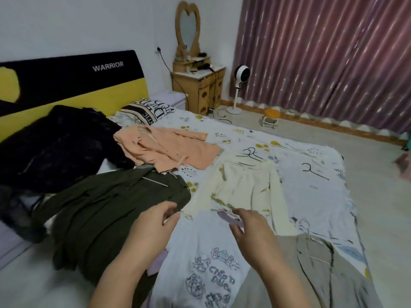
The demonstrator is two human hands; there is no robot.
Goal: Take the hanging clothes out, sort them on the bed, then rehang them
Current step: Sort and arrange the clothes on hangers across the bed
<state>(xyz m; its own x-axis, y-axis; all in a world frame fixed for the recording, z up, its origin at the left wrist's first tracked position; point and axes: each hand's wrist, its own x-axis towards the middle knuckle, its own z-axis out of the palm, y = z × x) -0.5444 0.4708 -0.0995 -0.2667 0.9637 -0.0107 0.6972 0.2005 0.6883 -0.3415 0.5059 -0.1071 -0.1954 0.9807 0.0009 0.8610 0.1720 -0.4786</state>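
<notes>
Left hand pinching white printed shirt shoulder, right hand gripping its collar, lying near on bed

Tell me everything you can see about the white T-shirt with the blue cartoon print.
The white T-shirt lies flat on the bed, front up, nearest the camera, collar pointing away. Blue outline cartoon figures and lettering cover its chest; the neckline looks lilac. The fabric looks thin and soft. The left hand and right hand are at its shoulders. It overlaps a cream garment.

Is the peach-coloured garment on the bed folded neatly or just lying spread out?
Spread out, not folded: the peach-coloured garment lies loose and rumpled across the floral bedsheet, one sleeve stretched sideways.
</notes>
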